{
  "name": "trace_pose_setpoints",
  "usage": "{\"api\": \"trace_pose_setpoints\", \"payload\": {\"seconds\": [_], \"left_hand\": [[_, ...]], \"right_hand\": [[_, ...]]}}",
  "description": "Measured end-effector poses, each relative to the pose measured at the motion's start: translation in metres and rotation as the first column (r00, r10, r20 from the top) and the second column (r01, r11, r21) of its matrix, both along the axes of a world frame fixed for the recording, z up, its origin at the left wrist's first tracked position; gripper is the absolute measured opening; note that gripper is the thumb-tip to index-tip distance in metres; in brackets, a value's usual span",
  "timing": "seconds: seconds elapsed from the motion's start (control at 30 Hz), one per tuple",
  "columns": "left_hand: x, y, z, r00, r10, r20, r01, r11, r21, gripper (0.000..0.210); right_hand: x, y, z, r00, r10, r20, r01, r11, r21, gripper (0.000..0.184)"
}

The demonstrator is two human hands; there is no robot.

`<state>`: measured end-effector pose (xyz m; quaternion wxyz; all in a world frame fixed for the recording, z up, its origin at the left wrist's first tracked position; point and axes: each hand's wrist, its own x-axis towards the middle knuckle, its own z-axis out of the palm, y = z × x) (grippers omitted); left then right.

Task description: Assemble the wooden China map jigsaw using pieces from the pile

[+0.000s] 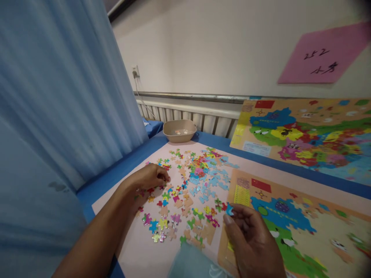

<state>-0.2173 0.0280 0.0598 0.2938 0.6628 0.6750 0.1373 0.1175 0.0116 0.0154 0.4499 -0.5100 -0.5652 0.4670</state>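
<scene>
Between the thumb and fingers of my right hand (255,239) is a blue puzzle piece (229,209), held over the left edge of a partly filled map puzzle board (226,239). My left hand (152,175) is closed, its fingers curled down among loose puzzle pieces (175,220); whatever its fingertips pinch is hidden. Many more pieces in blue, orange, green, yellow and red lie scattered on the pale pink sheet (139,253) between and around both hands. The board shows a filled blue and green region at its left and a bare beige area at its right.
A beige plastic basin (179,137) with a few pieces inside stands at the back. A finished map picture (266,133) leans against the wall rail. A blue curtain (63,88) hangs at left. A pale teal sheet-like thing (191,264) with white loops is at the near edge.
</scene>
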Motion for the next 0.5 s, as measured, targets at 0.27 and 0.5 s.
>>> {"api": "trace_pose_setpoints", "payload": {"seconds": [0.27,0.5], "left_hand": [[0.024,-0.004,0.005,0.993,-0.091,-0.077,0.092,0.996,0.015,0.029],[0.025,-0.002,0.001,0.989,-0.098,-0.114,0.105,0.992,0.063,0.025]], "right_hand": [[-0.013,-0.014,0.014,0.999,-0.033,-0.033,0.033,0.999,0.010,0.039],[-0.002,-0.003,0.003,0.995,0.062,0.076,-0.063,0.998,0.008,0.044]]}}
